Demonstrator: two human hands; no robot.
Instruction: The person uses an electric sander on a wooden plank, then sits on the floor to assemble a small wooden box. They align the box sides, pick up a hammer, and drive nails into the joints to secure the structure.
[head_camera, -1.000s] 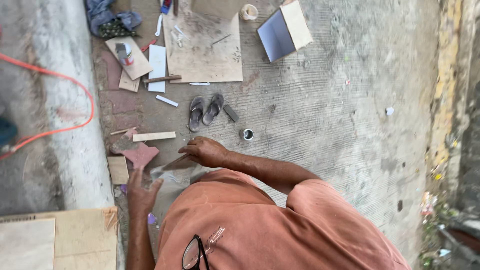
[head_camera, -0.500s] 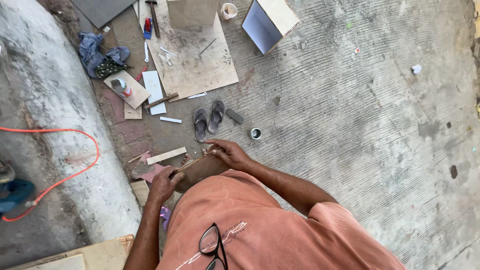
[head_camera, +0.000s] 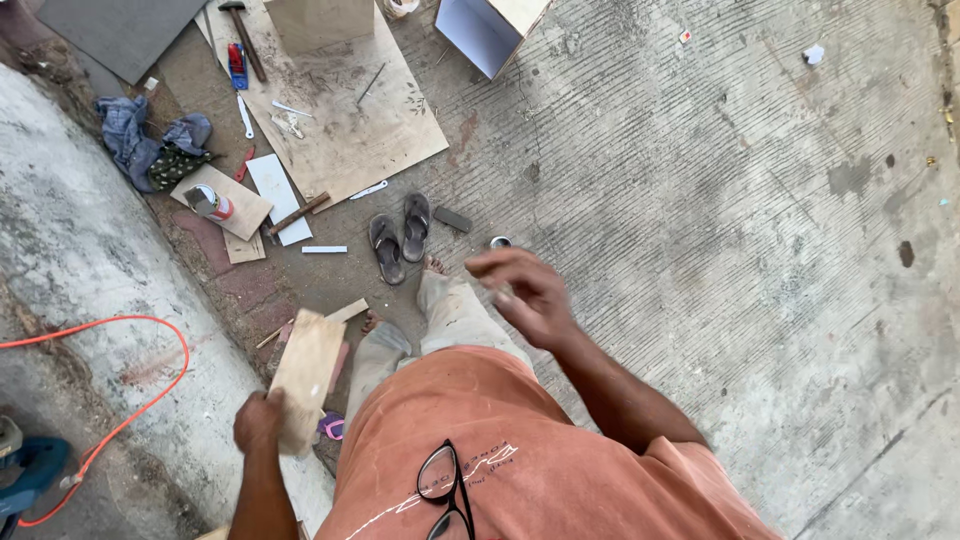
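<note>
Looking straight down my orange shirt, with black glasses (head_camera: 444, 488) hanging at the collar. My left hand (head_camera: 262, 420) grips a small rectangular plywood piece (head_camera: 306, 372) by its lower end, held up beside my left leg. My right hand (head_camera: 522, 293) is raised in front of me, blurred, fingers loosely curled and holding nothing. My bare feet stand on the concrete just behind a pair of dark sandals (head_camera: 400, 235).
A large plywood sheet (head_camera: 345, 110) lies ahead with a hammer (head_camera: 243, 35), a wooden box (head_camera: 318, 20) and small tools. An open white-lined box (head_camera: 490, 30), cloth rags (head_camera: 152, 145), a can (head_camera: 210, 203), wood offcuts and an orange cable (head_camera: 150, 395) lie around.
I have risen from a crouch. My left hand has lifted the plywood piece off the ground, and my right hand has come away from it and swung up to the right.
</note>
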